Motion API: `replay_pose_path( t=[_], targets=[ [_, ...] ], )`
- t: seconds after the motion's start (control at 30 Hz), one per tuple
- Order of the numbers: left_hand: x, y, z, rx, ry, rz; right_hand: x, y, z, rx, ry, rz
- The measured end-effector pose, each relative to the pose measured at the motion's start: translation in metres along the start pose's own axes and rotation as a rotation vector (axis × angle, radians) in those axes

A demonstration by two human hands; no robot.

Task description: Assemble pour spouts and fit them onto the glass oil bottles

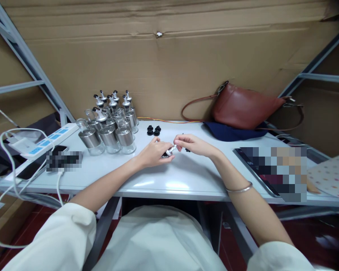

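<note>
Over the middle of the white table, my left hand (157, 153) is closed around a silver pour spout (171, 151) with a black lower part. The fingers of my right hand (196, 145) pinch the thin upper end of the same spout. Whether a small cap sits between those fingertips is hidden. Beyond my left hand stand several black rubber stoppers (153, 130) in a tight group. Small black pieces (188, 150) show partly behind my right hand. To the left is a cluster of glass bottles (109, 139) with steel bands, some with silver spouts and some with bare necks.
At the left edge lie a power strip (52, 140), white cables (13, 165) and dark phones. A brown leather bag (240, 107) rests on a dark blue cloth (224, 131) at the back right. A blurred-out tablet-like object (254, 171) lies front right. Cardboard (169, 75) walls the back.
</note>
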State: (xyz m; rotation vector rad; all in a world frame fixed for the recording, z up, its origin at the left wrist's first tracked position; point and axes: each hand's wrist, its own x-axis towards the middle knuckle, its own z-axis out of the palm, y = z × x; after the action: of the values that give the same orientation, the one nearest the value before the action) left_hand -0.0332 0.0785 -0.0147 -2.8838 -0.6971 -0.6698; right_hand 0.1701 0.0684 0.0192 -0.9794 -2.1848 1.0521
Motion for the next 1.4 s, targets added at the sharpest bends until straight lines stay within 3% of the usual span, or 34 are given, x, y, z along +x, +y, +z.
replay_pose_path(
  t=[0.23, 0.47, 0.63, 0.93, 1.1, 1.4],
  targets=[
    [0.0, 0.002, 0.0, -0.003, 0.015, 0.022, 0.0, 0.0, 0.004, -0.032, -0.003, 0.029],
    [0.0, -0.003, -0.003, -0.045, 0.066, -0.078, -0.007, 0.007, -0.015, 0.076, 0.251, 0.07],
    [0.0, -0.002, -0.004, -0.064, 0.086, -0.08, -0.014, 0.017, -0.033, 0.167, 0.326, 0.12],
    [-0.001, -0.002, -0.006, -0.073, 0.086, -0.087, -0.016, 0.043, -0.043, -0.219, 0.242, 0.28],
    [0.0, -0.001, -0.006, -0.063, 0.099, -0.078, -0.018, 0.043, -0.044, -0.565, 0.188, 0.448],
    [0.0, -0.003, -0.006, -0.066, 0.108, -0.065, -0.015, 0.054, -0.04, -0.558, 0.029, 0.479]
  ],
)
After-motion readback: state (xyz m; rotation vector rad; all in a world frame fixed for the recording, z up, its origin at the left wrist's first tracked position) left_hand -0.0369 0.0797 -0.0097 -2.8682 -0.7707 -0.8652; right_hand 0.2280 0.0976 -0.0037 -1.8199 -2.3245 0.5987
